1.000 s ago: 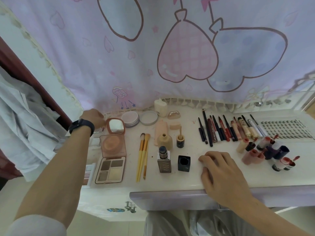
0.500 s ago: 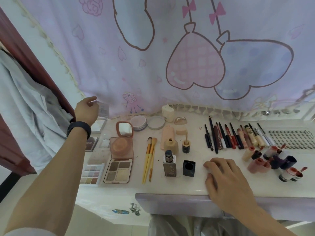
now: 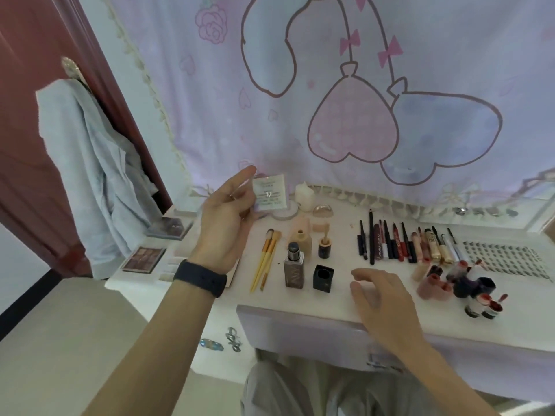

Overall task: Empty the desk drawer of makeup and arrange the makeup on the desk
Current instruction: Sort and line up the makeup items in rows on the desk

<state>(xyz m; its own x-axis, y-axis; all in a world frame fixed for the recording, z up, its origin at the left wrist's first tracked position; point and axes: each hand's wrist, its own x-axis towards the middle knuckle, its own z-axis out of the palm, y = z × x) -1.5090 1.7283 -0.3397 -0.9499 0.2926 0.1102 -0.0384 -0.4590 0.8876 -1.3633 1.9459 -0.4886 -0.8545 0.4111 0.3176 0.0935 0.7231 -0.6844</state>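
Clothing [image 3: 90,175] is hanging on a reddish door [image 3: 30,115]; a pink curtain [image 3: 330,85] is draping behind the white desk [image 3: 339,235]. The left hand [image 3: 223,217] is pinching a small sachet [image 3: 269,196] above the desk's rear, long axis upright, print facing the camera. The right hand [image 3: 381,298] is lying relaxed, empty, at the front edge.

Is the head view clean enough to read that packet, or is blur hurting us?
Head view: light soft and even, no glare; wide-angle bends the edges; the left hand and its small packet are motion-blurred, print unreadable; right hand smeared at the fingertips.
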